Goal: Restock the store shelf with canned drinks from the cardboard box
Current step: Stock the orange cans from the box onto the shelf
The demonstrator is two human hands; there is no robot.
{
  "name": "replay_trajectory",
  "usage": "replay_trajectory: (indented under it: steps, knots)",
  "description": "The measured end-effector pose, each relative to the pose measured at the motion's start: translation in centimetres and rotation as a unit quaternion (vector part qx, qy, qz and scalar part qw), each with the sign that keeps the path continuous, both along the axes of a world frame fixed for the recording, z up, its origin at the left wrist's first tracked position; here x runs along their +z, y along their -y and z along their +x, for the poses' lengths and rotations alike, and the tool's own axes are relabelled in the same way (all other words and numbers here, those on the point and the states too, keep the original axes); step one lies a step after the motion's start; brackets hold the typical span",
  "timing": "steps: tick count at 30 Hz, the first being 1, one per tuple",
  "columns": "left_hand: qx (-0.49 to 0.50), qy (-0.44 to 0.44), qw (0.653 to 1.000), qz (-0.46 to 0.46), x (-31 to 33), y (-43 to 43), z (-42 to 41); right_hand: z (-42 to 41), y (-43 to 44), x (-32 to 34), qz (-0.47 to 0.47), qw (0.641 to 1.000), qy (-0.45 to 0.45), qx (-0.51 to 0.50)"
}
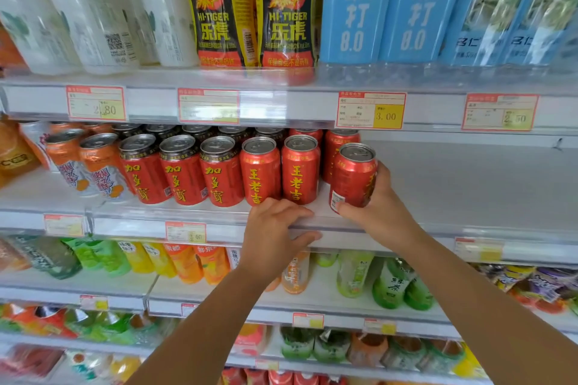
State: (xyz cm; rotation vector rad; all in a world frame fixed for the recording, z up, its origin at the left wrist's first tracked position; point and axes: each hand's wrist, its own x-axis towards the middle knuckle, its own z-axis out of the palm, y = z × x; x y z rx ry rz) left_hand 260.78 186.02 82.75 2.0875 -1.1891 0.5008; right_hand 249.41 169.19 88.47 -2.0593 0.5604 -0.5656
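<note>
Canned drink [352, 175], red with yellow script, is in the right grip [380, 205] at the front of the middle shelf [469, 184], at 3 o'clock of the red can row [280, 170]. Right grip is clamped round the can: fingers wrap its 3 o'clock side, thumb [350, 209] lies across the lower front. Can is near upright with a slight lean. Its base is at the shelf's front edge; can't tell if it is down on the deck or just above it. There is a narrow gap to the nearest front can at 9 o'clock. Another red can [339, 150] sits close behind at 11 o'clock; contact unclear.

Left grip [272, 228] is clamped on the shelf's front rail [140, 222], at 6 o'clock of the two front cans of the row: fingers curled over the top edge, thumb under it.

Open room: bare grey shelf runs from the held can toward 3 o'clock, out to the frame edge. At 12 o'clock the upper shelf edge with price tags [370, 109] hangs just above the can tops.

At 9 o'clock of the row stand three dark-rimmed red cans [183, 169], then orange-and-white cans [84, 162]. They are packed side by side, fronts lined along the rail. Blue bottles [356, 6] stand on the upper shelf, and green bottles [389, 284] on the shelf below at 6 o'clock.
</note>
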Motion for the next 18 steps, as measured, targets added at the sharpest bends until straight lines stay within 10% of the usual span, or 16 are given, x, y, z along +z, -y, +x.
replay_trajectory:
  steps: [18]
  knots:
    - [-0.012,0.064,0.998,-0.018,-0.9,0.2,0.6,2.2,-1.1,-0.6,-0.105,0.986,-0.041,-0.122]
